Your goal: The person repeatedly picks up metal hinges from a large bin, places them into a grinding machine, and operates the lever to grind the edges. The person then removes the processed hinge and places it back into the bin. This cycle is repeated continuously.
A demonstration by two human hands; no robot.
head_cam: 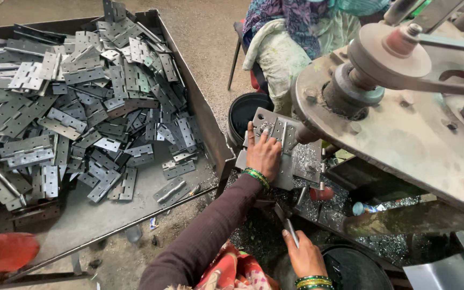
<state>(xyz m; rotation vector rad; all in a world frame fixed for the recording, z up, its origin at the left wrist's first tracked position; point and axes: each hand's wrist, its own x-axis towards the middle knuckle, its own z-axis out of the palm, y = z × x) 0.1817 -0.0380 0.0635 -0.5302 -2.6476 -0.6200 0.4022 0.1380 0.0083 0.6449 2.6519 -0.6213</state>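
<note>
The left hand (263, 153) lies flat, fingers spread and unclenched, pressing a grey hinge (273, 129) onto the machine's small work plate (296, 166). Green bangles ring that wrist and a dark sleeve runs back toward the camera. The hinge sits open on the plate, just below the big round metal disc (404, 129) of the machine, with metal shavings (339, 198) scattered around and beneath the plate. The right hand (304, 258) is lower in view, near the person's lap, fingers curled around a thin metal lever (288, 225) that slants up toward the plate; it also wears green bangles. To the left stands a large steel tray (135, 209) heaped with grey hinges (71, 107), its near corner just beside the left forearm. A black bucket (243, 113) stands beyond the plate, and another person in patterned cloth (291, 21) sits behind it
</note>
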